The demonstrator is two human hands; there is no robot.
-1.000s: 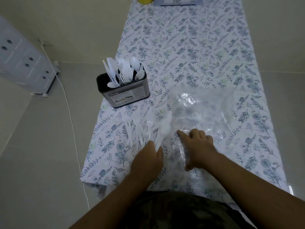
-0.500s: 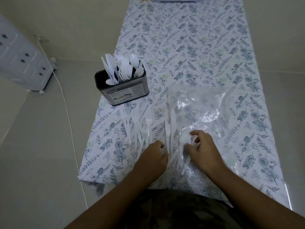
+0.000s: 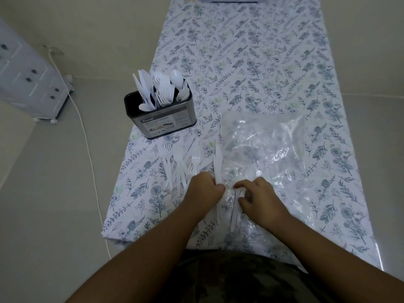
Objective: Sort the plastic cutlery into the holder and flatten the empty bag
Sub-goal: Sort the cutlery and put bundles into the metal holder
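The dark holder stands on the tabletop with white plastic knives, forks and spoons upright inside. The clear, wrinkled bag lies flat to its right. Loose forks lie between them on the flowered cloth. The left hand grips a knife. The right hand pinches white cutlery pieces at the bag's near edge.

Just one head cam, looked steeply down and forward along the table, hands close at 6 o'clock.
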